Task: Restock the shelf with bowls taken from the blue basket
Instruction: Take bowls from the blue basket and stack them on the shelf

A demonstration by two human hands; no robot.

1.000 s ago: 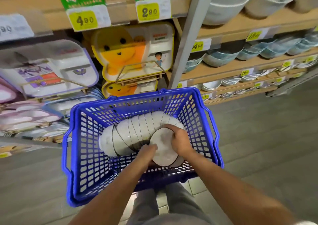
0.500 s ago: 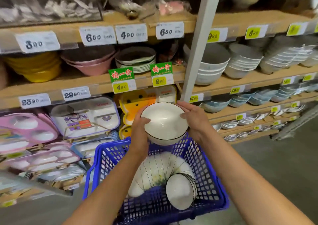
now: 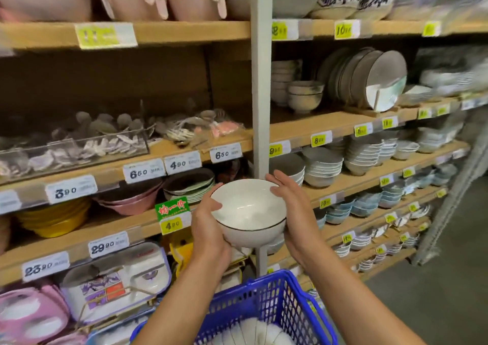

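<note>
I hold a white bowl with a thin dark rim (image 3: 248, 210) upright in front of the shelving, about chest height. My left hand (image 3: 208, 228) cups its left side and underside, thumb on the rim. My right hand (image 3: 293, 210) grips its right side with fingers over the far rim. Below, at the bottom edge, the blue basket (image 3: 269, 299) holds a row of several more white bowls (image 3: 253, 334), only partly in view. Behind the bowl stands the grey shelf upright (image 3: 260, 93).
Wooden shelves (image 3: 340, 128) with yellow and white price tags carry stacked bowls and plates to the right. Left shelves hold pink and yellow bowls (image 3: 52, 218), a clear box of spoons (image 3: 71, 146) and divided kids' trays (image 3: 116, 284). Grey floor lies at the lower right.
Both hands took the bowl out of the basket and raised it toward the shelves. My view tilted up, so the basket dropped to the bottom edge.
</note>
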